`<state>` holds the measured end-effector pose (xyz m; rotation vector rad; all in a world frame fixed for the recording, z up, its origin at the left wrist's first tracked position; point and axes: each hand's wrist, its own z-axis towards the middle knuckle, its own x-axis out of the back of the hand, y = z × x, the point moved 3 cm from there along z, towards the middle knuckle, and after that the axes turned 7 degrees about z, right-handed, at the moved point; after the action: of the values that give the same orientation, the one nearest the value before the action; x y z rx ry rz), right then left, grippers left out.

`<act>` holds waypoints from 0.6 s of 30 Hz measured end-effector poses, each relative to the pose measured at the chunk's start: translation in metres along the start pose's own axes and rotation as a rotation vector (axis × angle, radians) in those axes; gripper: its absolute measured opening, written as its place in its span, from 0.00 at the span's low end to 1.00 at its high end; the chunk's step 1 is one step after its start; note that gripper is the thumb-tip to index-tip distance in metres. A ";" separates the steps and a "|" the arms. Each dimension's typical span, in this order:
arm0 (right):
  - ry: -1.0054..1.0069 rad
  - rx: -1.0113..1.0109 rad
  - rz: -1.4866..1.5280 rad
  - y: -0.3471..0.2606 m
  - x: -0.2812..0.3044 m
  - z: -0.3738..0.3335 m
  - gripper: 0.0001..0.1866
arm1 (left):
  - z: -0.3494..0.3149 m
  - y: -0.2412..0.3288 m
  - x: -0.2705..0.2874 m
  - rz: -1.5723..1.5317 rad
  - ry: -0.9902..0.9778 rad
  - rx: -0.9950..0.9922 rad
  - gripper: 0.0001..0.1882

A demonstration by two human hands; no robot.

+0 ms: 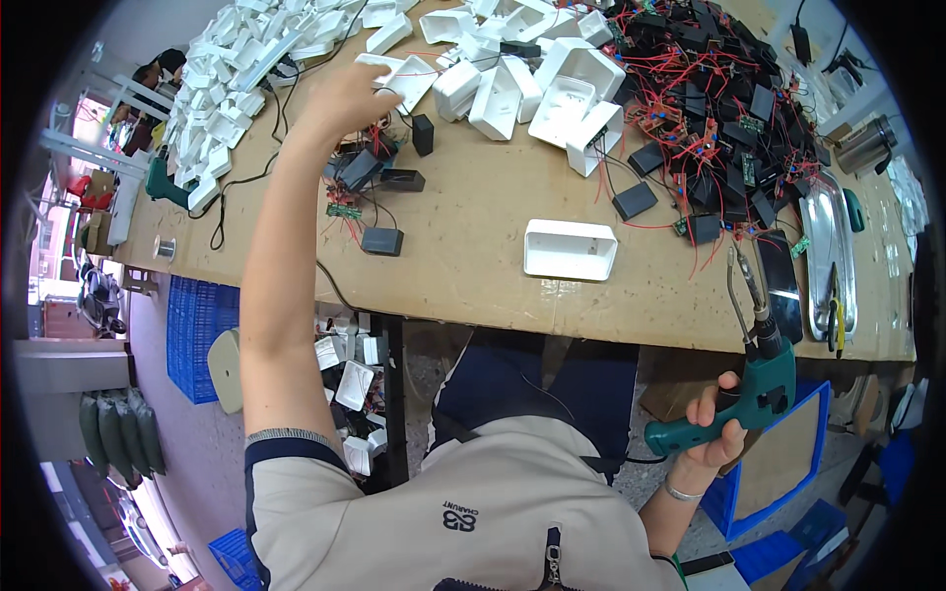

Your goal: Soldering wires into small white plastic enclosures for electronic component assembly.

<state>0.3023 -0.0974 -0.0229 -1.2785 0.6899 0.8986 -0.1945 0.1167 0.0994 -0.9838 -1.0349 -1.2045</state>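
Observation:
In my right hand (714,424) is a green soldering gun (769,389), with fingers wrapped round its handle. Its metal tip and thin feed tube point up over the table's front edge at the right. My left hand (340,98) reaches far forward at the left of the table, fingertips apart. It hovers by a white plastic box (406,81) with a red wire across it. Below that hand lies a small cluster of black modules (360,169) with wires and a green circuit board (343,211). A single white box (570,250) sits near the front edge.
White boxes (212,108) pile up at the far left and back. Black modules with red wires (705,128) heap at the back right. A metal tray (833,256) holds yellow-handled pliers (836,315). Another green tool (166,184), a solder spool (164,247) and black cables are at left.

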 end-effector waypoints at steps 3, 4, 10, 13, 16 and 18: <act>0.008 0.006 -0.012 0.000 0.000 0.000 0.34 | -0.004 0.011 0.001 0.167 -0.256 -0.035 0.23; 0.004 0.022 -0.020 -0.001 -0.001 0.001 0.34 | -0.010 0.017 0.007 0.292 -0.319 -0.085 0.21; 0.015 0.008 -0.017 0.002 0.002 0.004 0.34 | -0.056 0.014 0.003 0.233 -0.244 -0.190 0.16; -0.012 -0.030 -0.021 0.005 0.002 0.008 0.35 | -0.058 0.008 0.006 0.119 -0.183 -0.144 0.17; -0.047 -0.058 -0.034 0.007 0.001 0.008 0.36 | -0.037 -0.015 0.008 -0.447 -0.278 0.203 0.13; -0.061 -0.056 -0.037 0.007 0.000 0.008 0.36 | -0.024 -0.034 0.013 -0.528 -0.164 0.217 0.13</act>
<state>0.2958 -0.0892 -0.0244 -1.3042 0.5948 0.9290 -0.2248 0.0870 0.1074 -0.6637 -1.5864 -1.4099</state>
